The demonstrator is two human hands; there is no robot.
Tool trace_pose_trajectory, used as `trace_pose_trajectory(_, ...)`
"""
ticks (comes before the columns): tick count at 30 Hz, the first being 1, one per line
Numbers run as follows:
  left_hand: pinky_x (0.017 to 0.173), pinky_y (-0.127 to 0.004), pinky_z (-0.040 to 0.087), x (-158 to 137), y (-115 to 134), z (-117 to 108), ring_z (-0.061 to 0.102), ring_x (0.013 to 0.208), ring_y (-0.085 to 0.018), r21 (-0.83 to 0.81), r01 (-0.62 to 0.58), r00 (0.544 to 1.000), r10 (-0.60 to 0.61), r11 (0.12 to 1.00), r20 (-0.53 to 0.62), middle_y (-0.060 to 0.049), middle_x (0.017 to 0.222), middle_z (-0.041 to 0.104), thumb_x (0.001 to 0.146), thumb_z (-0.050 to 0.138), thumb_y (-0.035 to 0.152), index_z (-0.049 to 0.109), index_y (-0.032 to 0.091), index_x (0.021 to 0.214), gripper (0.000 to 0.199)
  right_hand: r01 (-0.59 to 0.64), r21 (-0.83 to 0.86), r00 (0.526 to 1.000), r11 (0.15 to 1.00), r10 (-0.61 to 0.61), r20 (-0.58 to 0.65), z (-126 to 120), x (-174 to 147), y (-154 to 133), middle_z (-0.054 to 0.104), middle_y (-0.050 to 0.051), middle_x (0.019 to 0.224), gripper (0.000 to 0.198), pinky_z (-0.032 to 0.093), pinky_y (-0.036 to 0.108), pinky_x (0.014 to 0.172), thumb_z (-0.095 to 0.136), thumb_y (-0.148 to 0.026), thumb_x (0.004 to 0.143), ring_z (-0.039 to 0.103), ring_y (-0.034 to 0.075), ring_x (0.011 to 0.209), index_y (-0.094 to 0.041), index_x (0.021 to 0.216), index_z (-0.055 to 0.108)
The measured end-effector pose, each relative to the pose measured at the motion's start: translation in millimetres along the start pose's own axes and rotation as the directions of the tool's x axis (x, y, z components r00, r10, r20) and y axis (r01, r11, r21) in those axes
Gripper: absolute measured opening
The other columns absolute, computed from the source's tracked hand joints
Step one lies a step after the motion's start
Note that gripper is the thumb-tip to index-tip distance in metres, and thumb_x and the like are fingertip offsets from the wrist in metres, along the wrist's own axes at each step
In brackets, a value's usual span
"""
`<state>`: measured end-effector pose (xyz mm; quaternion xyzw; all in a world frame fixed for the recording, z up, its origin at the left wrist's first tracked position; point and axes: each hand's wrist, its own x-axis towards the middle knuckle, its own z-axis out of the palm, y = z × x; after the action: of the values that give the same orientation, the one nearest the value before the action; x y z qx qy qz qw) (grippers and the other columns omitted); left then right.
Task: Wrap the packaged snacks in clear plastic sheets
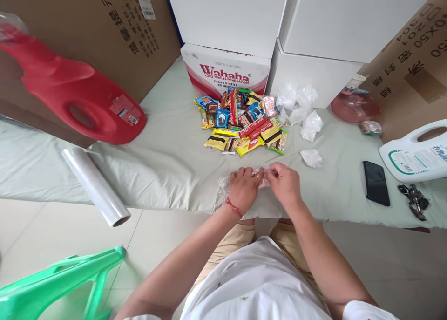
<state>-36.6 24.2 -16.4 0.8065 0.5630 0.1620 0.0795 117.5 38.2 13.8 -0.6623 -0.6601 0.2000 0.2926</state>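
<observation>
My left hand [243, 189] and my right hand [285, 184] meet at the front edge of a pale cloth-covered surface [167, 157]. Both pinch a small pinkish snack packet wrapped in clear plastic film [262, 179]; loose film [222, 186] sticks out left of my left hand. A red string is tied around my left wrist. Beyond my hands lies a pile of colourful snack packets [240, 122]. Several crumpled clear plastic wads [303, 106] sit to the pile's right, and one more wad [311, 157] lies closer to my right hand.
A roll of cling film [95, 185] overhangs the front left edge. A red jug [70, 91] lies at left, a white jug [415, 154], black phone [375, 182] and keys [415, 201] at right. Cardboard and white boxes [226, 71] line the back. A green stool [59, 282] stands below left.
</observation>
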Motion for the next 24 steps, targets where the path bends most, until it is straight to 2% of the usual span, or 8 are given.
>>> trace_pose_trajectory(3, 0.091, -0.047, 0.044, 0, -2, 3, 0.058, 0.107, -0.029, -0.058, 0.057, 0.998, -0.058, 0.997, -0.006, -0.013, 0.114, 0.067, 0.103, 0.042, 0.030, 0.073, 0.025, 0.109, 0.032, 0.145, -0.129, 0.986, 0.981, -0.154, -0.064, 17, -11, -16, 0.066, 0.006, 0.083, 0.026, 0.040, 0.029, 0.068, 0.048, -0.030, 0.099, 0.058, 0.020, 0.077, -0.022, 0.082, 0.065)
trace_pose_trajectory(5, 0.096, -0.048, 0.045, 2, -10, 7, 0.057, 0.113, -0.029, -0.208, 0.102, 0.994, -0.108, 0.973, -0.017, -0.014, 0.122, 0.066, 0.101, 0.044, 0.027, 0.067, 0.022, 0.121, 0.031, 0.187, -0.148, 0.976, 0.971, -0.201, -0.081, 29, -18, -14, 0.063, 0.007, 0.085, 0.028, 0.042, 0.029, 0.070, 0.043, -0.030, 0.102, 0.058, 0.021, 0.080, -0.022, 0.086, 0.065)
trace_pose_trajectory(8, 0.102, -0.046, 0.049, 5, -27, 12, 0.059, 0.121, -0.028, -0.530, 0.147, 0.986, -0.165, 0.835, 0.012, -0.018, 0.135, 0.061, 0.094, 0.053, 0.024, 0.044, 0.013, 0.147, 0.055, 0.225, -0.145, 0.966, 0.964, -0.240, -0.092, 43, -31, -3, 0.061, 0.009, 0.093, 0.030, 0.046, 0.031, 0.074, 0.040, -0.029, 0.104, 0.058, 0.023, 0.086, -0.021, 0.096, 0.067)
trace_pose_trajectory(11, 0.108, -0.045, 0.048, 7, -39, 13, 0.060, 0.126, -0.027, -0.684, 0.144, 0.989, -0.126, 0.715, 0.078, -0.021, 0.139, 0.059, 0.089, 0.056, 0.022, 0.037, 0.008, 0.149, 0.065, 0.254, -0.185, 0.960, 0.949, -0.271, -0.070, 52, -41, 2, 0.061, 0.014, 0.106, 0.033, 0.049, 0.036, 0.083, 0.037, -0.025, 0.104, 0.057, 0.026, 0.098, -0.017, 0.115, 0.067)
trace_pose_trajectory(16, 0.114, -0.048, 0.044, 7, -43, 10, 0.057, 0.131, -0.028, -0.684, 0.126, 0.992, -0.099, 0.718, 0.079, -0.021, 0.139, 0.059, 0.091, 0.050, 0.023, 0.044, 0.008, 0.144, 0.055, 0.277, -0.301, 0.960, 0.912, -0.277, 0.044, 60, -57, -7, 0.055, 0.021, 0.138, 0.047, 0.045, 0.046, 0.096, 0.039, -0.017, 0.101, 0.055, 0.032, 0.113, -0.015, 0.147, 0.051)
trace_pose_trajectory(20, 0.113, -0.044, 0.047, 2, -53, -3, 0.056, 0.132, -0.026, -0.695, 0.027, 0.998, 0.025, 0.718, 0.065, -0.019, 0.142, 0.056, 0.087, 0.054, 0.022, 0.046, 0.014, 0.143, 0.057, 0.371, -0.354, 0.928, 0.859, -0.330, 0.171, 57, -67, -8, 0.037, 0.016, 0.163, 0.064, 0.046, 0.049, 0.092, 0.038, -0.012, 0.098, 0.055, 0.034, 0.117, -0.020, 0.162, 0.029)
trace_pose_trajectory(22, 0.114, -0.043, 0.046, -6, -60, -13, 0.052, 0.136, -0.026, -0.656, -0.035, 0.997, 0.067, 0.754, 0.024, -0.018, 0.146, 0.052, 0.086, 0.054, 0.023, 0.046, 0.016, 0.143, 0.058, 0.403, -0.391, 0.914, 0.828, -0.344, 0.214, 54, -68, -7, 0.032, 0.013, 0.166, 0.069, 0.047, 0.048, 0.088, 0.037, -0.010, 0.097, 0.056, 0.034, 0.115, -0.021, 0.163, 0.024)
trace_pose_trajectory(24, 0.116, -0.046, 0.043, -18, -67, -21, 0.048, 0.139, -0.027, -0.553, -0.038, 0.999, 0.020, 0.832, -0.038, -0.017, 0.148, 0.051, 0.088, 0.053, 0.024, 0.046, 0.017, 0.143, 0.056, 0.415, -0.407, 0.908, 0.814, -0.343, 0.238, 51, -65, -7, 0.030, 0.013, 0.167, 0.071, 0.048, 0.048, 0.084, 0.037, -0.010, 0.095, 0.056, 0.034, 0.115, -0.020, 0.164, 0.024)
